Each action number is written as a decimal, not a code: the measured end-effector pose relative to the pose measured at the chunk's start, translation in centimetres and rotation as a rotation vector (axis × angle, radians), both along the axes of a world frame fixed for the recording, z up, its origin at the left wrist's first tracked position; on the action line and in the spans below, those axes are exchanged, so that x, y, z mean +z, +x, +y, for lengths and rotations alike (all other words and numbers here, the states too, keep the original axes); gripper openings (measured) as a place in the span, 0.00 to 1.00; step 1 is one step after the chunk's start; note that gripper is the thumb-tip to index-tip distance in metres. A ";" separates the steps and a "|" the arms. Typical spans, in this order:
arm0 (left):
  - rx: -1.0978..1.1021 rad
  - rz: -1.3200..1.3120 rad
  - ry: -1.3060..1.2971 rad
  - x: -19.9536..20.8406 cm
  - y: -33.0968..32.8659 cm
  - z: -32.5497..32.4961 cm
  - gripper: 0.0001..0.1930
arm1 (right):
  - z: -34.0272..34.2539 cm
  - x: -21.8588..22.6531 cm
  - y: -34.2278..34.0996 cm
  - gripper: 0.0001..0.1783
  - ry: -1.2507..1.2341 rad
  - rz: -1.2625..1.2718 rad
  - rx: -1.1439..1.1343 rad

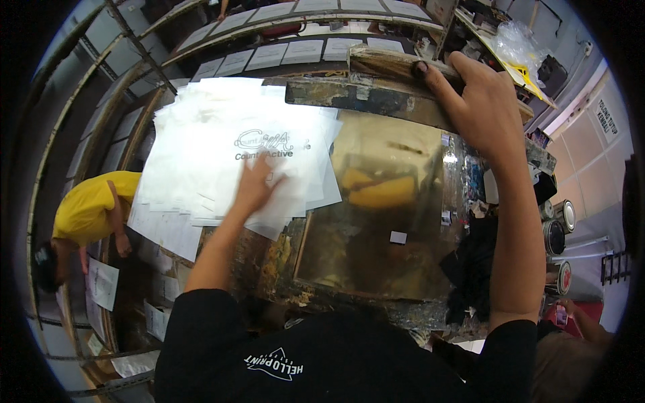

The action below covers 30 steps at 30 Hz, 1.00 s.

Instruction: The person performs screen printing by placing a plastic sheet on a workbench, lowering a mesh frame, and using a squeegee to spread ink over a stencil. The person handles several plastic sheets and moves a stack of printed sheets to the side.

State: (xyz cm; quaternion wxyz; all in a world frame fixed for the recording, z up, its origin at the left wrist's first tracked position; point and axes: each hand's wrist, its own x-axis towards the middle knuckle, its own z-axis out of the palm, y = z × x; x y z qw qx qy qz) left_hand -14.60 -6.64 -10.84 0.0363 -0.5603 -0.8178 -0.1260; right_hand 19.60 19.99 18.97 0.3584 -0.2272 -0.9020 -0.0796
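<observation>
One left hand [262,183] was at ten o'clock, one right hand [487,101] at two | one paper pile [222,134] lay at ten (its overlapping sheets defied counting) | six rack sheets [304,52] showed in the nearer row, twelve | at least three cans [553,238] stood at three

The left grip [260,185] blurs over partly hidden white sheets [195,154].
</observation>
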 end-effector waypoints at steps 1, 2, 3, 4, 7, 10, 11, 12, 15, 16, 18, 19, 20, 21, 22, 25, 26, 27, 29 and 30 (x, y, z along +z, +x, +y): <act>-0.176 0.136 -0.095 -1.4 2.5 -0.2 0.32 | 0.0 0.0 0.0 0.31 -0.002 -0.012 0.004; -0.166 0.135 -0.078 -2.7 4.9 -0.6 0.32 | 0.0 0.0 0.0 0.31 -0.002 -0.002 0.011; -0.080 0.090 -0.095 -3.6 5.7 -0.8 0.32 | 0.0 0.0 0.0 0.31 -0.019 -0.016 0.005; -0.063 0.047 -0.072 -4.6 6.6 -0.7 0.32 | 0.0 0.0 0.0 0.31 -0.021 -0.020 -0.003; -0.024 -0.130 -0.012 -5.4 6.6 -0.6 0.31 | -0.1 -0.3 0.1 0.31 -0.024 -0.007 0.011; 0.085 -0.599 0.134 -2.4 4.4 -0.1 0.31 | 0.1 -0.6 0.2 0.31 0.008 -0.004 0.020; 0.184 -0.923 0.200 -0.8 3.9 -0.1 0.31 | 0.3 -0.8 0.2 0.32 0.024 0.002 0.014; 0.350 -1.254 0.246 0.8 3.8 0.1 0.32 | 0.5 -0.9 0.2 0.33 0.068 0.023 0.022; 0.099 -0.998 0.335 3.0 6.2 3.4 0.33 | 0.9 -1.0 0.0 0.34 0.142 0.036 0.020; 0.069 -0.906 0.191 2.5 8.0 5.3 0.33 | 0.9 -1.0 -0.1 0.34 0.160 0.043 0.001; -0.069 -0.585 -0.034 0.2 12.6 9.0 0.32 | 0.6 -0.7 -0.1 0.34 0.057 0.000 0.000; -0.206 -0.394 -0.131 -1.2 14.8 10.7 0.31 | 0.5 -0.3 -0.1 0.34 0.009 -0.018 -0.012; -0.279 -0.281 -0.081 -2.4 16.2 11.6 0.30 | 0.0 -0.1 0.0 0.32 0.072 0.014 0.017; -0.362 -0.209 -0.039 -3.4 17.8 12.7 0.30 | -0.3 0.3 0.1 0.33 0.010 -0.045 -0.008; -0.434 -0.136 -0.051 -4.3 19.4 13.5 0.30 | -0.7 0.8 0.3 0.35 -0.059 -0.108 -0.036; -0.562 0.042 -0.092 -4.7 22.3 17.6 0.30 | -1.6 1.8 1.3 0.37 -0.178 -0.181 -0.035; -0.608 0.099 -0.094 -4.4 23.1 18.9 0.29 | -1.5 2.2 1.3 0.37 -0.209 -0.197 -0.036; -0.655 0.084 -0.148 -4.1 23.6 20.0 0.30 | -1.7 2.5 1.6 0.37 -0.240 -0.212 -0.038; -0.748 0.078 -0.120 -3.7 24.3 21.4 0.30 | -1.8 3.0 1.4 0.37 -0.259 -0.231 -0.044; -0.772 0.064 -0.149 -3.6 24.5 21.7 0.30 | -2.0 3.2 1.4 0.37 -0.241 -0.220 -0.036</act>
